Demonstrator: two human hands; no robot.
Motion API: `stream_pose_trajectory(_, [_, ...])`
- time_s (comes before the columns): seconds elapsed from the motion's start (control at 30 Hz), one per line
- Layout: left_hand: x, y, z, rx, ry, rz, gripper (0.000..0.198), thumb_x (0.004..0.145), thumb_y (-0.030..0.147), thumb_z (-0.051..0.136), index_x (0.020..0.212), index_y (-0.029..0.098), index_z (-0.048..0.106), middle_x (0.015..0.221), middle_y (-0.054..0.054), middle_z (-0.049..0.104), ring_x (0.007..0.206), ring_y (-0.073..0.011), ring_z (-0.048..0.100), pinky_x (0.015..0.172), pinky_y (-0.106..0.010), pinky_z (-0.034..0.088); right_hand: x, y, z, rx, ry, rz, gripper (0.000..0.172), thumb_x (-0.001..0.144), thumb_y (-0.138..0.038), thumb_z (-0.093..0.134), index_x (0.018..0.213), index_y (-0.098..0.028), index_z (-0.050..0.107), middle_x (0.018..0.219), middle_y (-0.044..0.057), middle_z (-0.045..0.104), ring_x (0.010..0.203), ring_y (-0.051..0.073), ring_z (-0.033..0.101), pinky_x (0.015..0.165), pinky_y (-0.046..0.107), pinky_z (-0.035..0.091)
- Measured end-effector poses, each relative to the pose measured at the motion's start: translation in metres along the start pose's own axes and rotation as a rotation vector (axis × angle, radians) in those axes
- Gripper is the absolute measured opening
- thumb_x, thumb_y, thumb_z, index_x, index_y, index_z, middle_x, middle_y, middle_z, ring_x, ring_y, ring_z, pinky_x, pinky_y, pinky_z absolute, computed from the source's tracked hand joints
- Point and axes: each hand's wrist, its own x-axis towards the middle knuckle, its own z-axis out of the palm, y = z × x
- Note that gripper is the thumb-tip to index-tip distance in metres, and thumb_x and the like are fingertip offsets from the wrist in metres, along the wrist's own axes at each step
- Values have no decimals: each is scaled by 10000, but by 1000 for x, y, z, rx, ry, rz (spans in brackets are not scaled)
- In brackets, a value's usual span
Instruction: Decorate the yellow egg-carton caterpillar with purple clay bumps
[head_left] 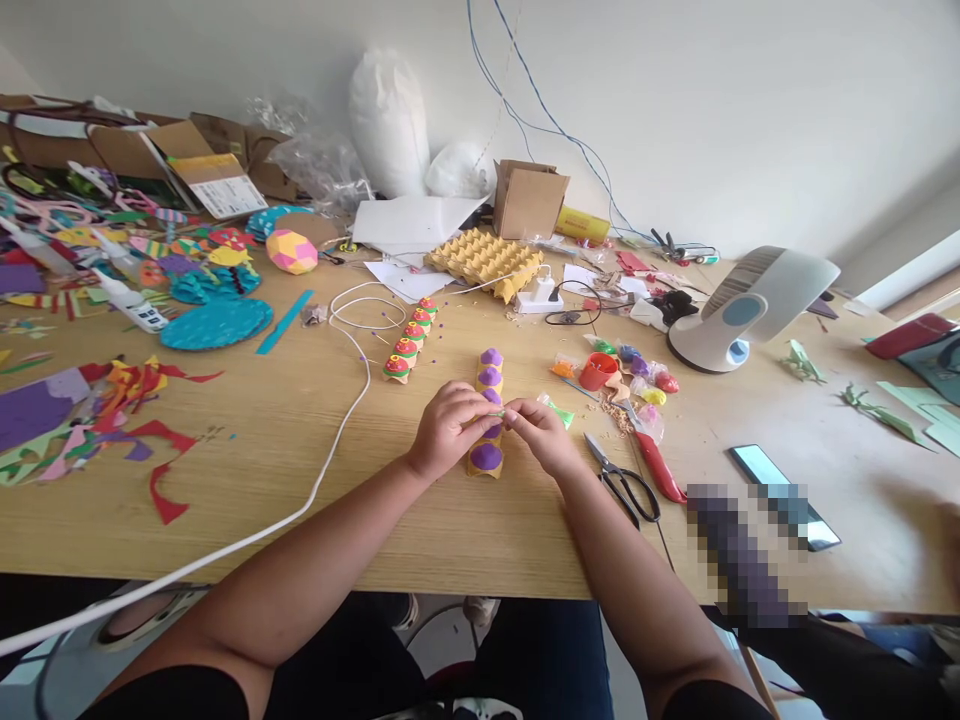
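My left hand (452,428) and my right hand (541,432) meet fingertip to fingertip, both pinching a small green piece (499,412), apparently soft clay. Just below them on the table lies a strip of egg carton with purple clay domes (487,458); my fingers partly cover its middle. To the left, a second egg-carton strip (407,348) carries red and green tops with small yellow details. A packet of green clay (559,410) lies close to my right hand.
Black scissors (622,480) and a red-handled tool (660,465) lie right of my forearm. Bagged clay (654,396) surrounds a red cup (598,371). A white cable (330,470) crosses at left. A fan (739,310), phone (784,495) and another person's dark sleeve (847,660) are right.
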Motion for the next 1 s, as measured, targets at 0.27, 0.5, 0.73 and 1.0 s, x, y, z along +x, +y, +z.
stream_pose_trajectory(0.27, [-4,-3,4,2,-5,1,245,920,276,703,1165,260,708,1005,-47,750,962,-202,656,883,-380,529,0,1,-1,-2,59,-11,400,811,-603,751,817,-208,685,781,17,652,754,167,575,749,311,484])
stream_pose_trajectory(0.5, [-1,-1,2,-21,28,45,62,902,217,724,962,222,740,869,-30,740,868,-175,645,817,-343,523,0,0,1,31,40,5,377,795,-566,784,796,-199,697,755,2,646,727,146,568,729,282,469])
stream_pose_trajectory(0.73, [-1,4,2,-71,40,14,236,893,187,720,1124,232,698,959,-47,741,928,-192,660,869,-376,540,-1,1,1,46,39,-7,355,810,-551,775,810,-203,702,778,9,662,740,151,580,737,288,470])
stream_pose_trajectory(1.0, [-4,2,3,-109,22,36,202,894,139,693,1075,226,720,950,-48,744,921,-188,660,851,-366,541,0,0,1,-2,92,-52,383,831,-580,739,808,-200,694,754,8,631,735,151,559,724,287,464])
